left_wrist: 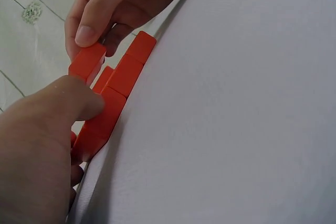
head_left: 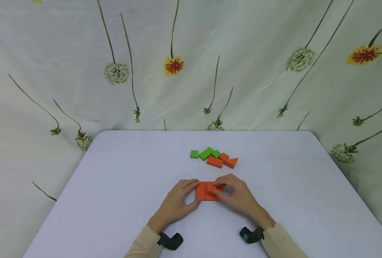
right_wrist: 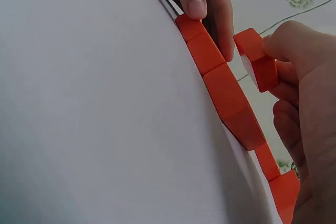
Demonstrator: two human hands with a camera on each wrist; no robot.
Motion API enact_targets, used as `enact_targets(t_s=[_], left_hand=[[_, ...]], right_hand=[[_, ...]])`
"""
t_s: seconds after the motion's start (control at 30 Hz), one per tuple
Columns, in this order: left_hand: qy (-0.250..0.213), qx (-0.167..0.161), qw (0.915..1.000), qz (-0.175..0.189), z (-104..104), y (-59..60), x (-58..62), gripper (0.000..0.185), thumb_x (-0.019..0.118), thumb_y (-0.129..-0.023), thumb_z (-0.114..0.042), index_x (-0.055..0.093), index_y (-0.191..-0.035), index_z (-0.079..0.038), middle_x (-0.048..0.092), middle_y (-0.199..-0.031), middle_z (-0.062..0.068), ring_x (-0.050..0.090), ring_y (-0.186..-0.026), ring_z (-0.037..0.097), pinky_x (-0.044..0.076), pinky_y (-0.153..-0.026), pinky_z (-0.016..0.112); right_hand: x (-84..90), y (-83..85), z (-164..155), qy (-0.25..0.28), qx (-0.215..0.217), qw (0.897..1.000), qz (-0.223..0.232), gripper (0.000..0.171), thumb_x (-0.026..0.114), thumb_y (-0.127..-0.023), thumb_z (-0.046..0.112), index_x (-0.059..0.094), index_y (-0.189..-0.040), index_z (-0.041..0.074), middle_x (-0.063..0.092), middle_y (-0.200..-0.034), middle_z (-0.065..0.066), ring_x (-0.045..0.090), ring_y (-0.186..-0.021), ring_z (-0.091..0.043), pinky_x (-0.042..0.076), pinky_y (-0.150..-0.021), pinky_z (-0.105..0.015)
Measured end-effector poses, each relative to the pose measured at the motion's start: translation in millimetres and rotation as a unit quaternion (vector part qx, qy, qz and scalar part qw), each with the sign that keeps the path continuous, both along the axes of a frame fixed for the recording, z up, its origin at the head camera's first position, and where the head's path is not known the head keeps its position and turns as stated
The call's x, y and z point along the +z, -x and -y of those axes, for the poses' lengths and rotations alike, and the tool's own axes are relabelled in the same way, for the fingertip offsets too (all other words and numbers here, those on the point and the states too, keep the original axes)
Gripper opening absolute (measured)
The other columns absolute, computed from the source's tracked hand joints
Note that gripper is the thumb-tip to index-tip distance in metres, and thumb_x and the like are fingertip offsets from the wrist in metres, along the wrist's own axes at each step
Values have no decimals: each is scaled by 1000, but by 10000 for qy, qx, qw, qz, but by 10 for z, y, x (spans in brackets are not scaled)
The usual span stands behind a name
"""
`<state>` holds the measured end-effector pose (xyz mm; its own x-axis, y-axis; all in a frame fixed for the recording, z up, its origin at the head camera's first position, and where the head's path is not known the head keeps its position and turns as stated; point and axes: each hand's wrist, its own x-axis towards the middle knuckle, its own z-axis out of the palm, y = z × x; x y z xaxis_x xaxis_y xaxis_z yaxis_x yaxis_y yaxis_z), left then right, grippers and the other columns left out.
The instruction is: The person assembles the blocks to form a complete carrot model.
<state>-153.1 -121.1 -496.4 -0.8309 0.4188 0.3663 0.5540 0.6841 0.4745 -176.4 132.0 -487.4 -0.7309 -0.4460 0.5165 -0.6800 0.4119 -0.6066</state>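
Observation:
A row of orange-red blocks [head_left: 200,191] lies side by side on the white table in front of the person. At its left end, my left hand [head_left: 179,200] grips the row, thumb on the near side and fingers on the far side. Just above the row, my right hand [head_left: 237,195] pinches a small orange-red block [right_wrist: 257,59] between thumb and fingers. The left wrist view shows this raised block [left_wrist: 86,62] apart from the row [left_wrist: 113,106] below it. The right hand partly covers the row's right end in the head view.
Beyond the hands lie several loose pieces: green blocks [head_left: 206,153], an orange cube [head_left: 224,156], an orange rectangular block [head_left: 214,162] and an orange wedge [head_left: 231,163]. Behind the white table [head_left: 139,157] hangs a flower-patterned cloth [head_left: 248,46].

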Motion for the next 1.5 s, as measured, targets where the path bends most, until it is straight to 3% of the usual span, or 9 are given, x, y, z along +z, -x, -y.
enact_targets(t_s=[0.27, 0.77, 1.03, 1.5], left_hand=[[-34, 12, 9999, 102, 3, -1, 22, 54, 70, -86, -36, 58, -134, -14, 56, -135, -5, 49, -125, 9, 45, -105, 32], [26, 6, 10000, 49, -1, -7, 16, 54, 70, -86, -35, 58, -134, -14, 55, -136, -5, 48, -126, 10, 44, -105, 32], [-37, 24, 9999, 113, -3, -13, 38, 54, 70, -85, -34, 58, -133, -13, 56, -135, -5, 49, -125, 9, 44, -105, 32], [32, 21, 9999, 167, -2, -14, 26, 54, 69, -87, -35, 57, -134, -13, 55, -136, -4, 48, -126, 11, 44, -105, 34]], right_hand=[[0, -84, 7, -40, 259, 9992, -310, 25, 77, -82, 24, 71, -106, 20, 67, -105, 11, 60, -101, -6, 51, -88, -19], [11, -192, 65, -90, 1001, 9925, -692, 27, 78, -78, 16, 70, -103, 22, 68, -103, 12, 57, -97, -6, 49, -85, -18], [5, -209, 85, -401, 998, 9917, -709, 23, 80, -78, 21, 72, -100, 22, 67, -101, 14, 54, -97, -5, 46, -85, -11], [-17, -206, 94, -771, 950, 9901, -689, 22, 80, -79, 27, 72, -99, 23, 65, -104, 11, 54, -101, -6, 49, -87, -16]])
